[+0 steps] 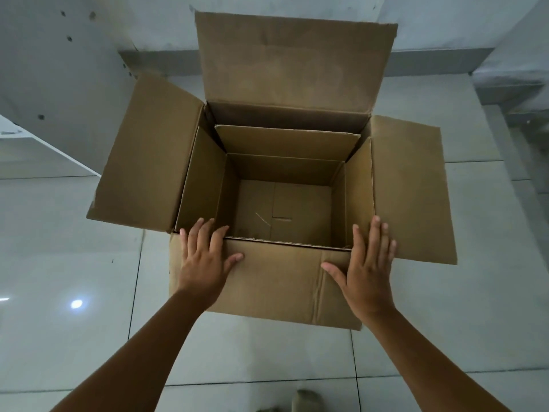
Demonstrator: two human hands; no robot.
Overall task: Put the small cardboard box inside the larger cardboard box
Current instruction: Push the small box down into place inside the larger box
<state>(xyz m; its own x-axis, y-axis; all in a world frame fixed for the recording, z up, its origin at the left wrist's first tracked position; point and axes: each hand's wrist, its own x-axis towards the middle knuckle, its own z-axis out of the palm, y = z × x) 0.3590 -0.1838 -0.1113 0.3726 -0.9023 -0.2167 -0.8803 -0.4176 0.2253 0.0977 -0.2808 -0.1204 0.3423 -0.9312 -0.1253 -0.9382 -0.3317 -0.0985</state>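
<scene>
A large brown cardboard box (294,60) stands on the floor with its far flap upright and its side flaps spread outward. Inside it sits the smaller cardboard box (288,141), open at the top, its flaps leaning against the larger box's walls and its bottom bare. My left hand (202,263) lies flat on the near flap at the left corner, fingers spread. At the right corner of the same flap rests my right hand (368,272), also flat with fingers apart. Neither hand grips anything.
The boxes stand on a glossy pale tiled floor (74,263). A grey wall with a darker skirting runs behind them. A step or ledge (511,84) rises at the far right and a white slanted panel (35,150) at the left. A shoe tip (303,399) shows at the bottom edge.
</scene>
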